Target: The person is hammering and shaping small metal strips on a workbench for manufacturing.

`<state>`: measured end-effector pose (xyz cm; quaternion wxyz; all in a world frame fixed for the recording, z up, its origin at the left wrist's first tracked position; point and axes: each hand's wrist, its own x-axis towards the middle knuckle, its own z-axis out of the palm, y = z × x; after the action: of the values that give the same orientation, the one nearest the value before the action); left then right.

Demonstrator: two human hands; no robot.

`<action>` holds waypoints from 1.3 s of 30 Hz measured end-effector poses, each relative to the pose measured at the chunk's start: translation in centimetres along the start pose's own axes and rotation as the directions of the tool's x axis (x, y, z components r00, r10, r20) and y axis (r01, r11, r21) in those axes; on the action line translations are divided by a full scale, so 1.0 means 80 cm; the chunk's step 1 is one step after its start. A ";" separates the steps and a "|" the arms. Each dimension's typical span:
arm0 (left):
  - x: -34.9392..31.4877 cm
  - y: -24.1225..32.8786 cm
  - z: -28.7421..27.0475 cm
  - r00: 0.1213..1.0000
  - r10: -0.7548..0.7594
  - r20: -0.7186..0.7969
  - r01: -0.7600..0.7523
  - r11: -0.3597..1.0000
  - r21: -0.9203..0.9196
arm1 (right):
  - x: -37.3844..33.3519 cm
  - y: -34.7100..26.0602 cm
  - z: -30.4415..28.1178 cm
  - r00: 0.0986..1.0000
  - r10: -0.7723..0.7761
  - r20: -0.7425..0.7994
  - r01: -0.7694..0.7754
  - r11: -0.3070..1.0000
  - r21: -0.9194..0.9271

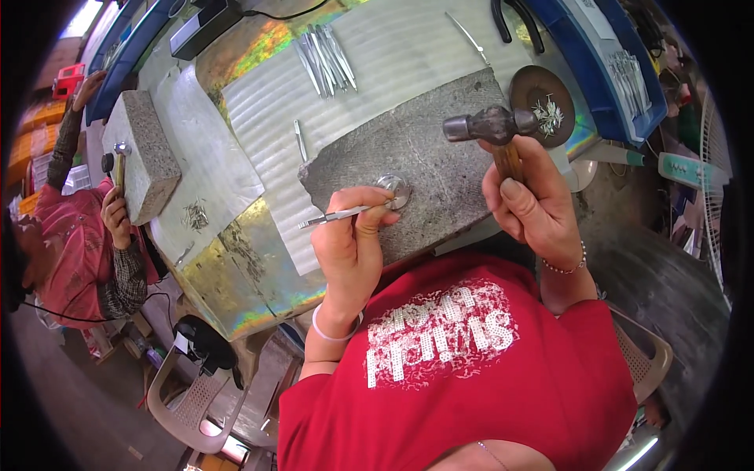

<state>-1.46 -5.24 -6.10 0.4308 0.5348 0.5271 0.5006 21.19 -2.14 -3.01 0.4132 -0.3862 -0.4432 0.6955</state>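
Observation:
My left hand (pixel 349 243) pinches a slim silver metal tool (pixel 336 216) that points left and slightly down; what kind it is I cannot make out. By its fingertips a small round metal block (pixel 397 191) sits on a grey stone slab (pixel 448 177). Fingers hide the tool's inner end. My right hand (pixel 536 200) grips the wooden handle of a hammer (pixel 493 125), its dark steel head raised above the slab's right part. Beyond the slab lies a bunch of similar slim silver pieces (pixel 326 61), and one single piece (pixel 300 140) rests near its left corner.
A brown round dish (pixel 528 85) holds small metal bits. Blue trays (pixel 628 118) stand at the far right, near black-handled pliers (pixel 525 23). At left a co-worker (pixel 86 251) holds another hammer beside a stone block (pixel 145 157). A fan (pixel 711 180) stands right.

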 end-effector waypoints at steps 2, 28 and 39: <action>0.000 0.001 0.000 1.000 0.006 -0.002 -0.006 1.000 0.019 | -0.002 -0.001 0.000 0.998 -0.014 0.062 0.013 1.000 0.016; 0.004 0.001 0.001 0.999 0.053 -0.006 -0.053 0.996 0.069 | -0.002 -0.005 0.020 0.999 0.004 0.050 0.003 0.991 -0.133; 0.003 0.003 0.004 0.998 0.057 -0.020 -0.054 0.991 0.120 | -0.007 -0.011 0.024 1.000 -0.006 0.029 0.011 0.983 -0.182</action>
<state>-1.11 -4.98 -5.90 0.3779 0.5682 0.5458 0.4862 19.82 -3.01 -1.51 0.3727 -0.4107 -0.5125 0.6556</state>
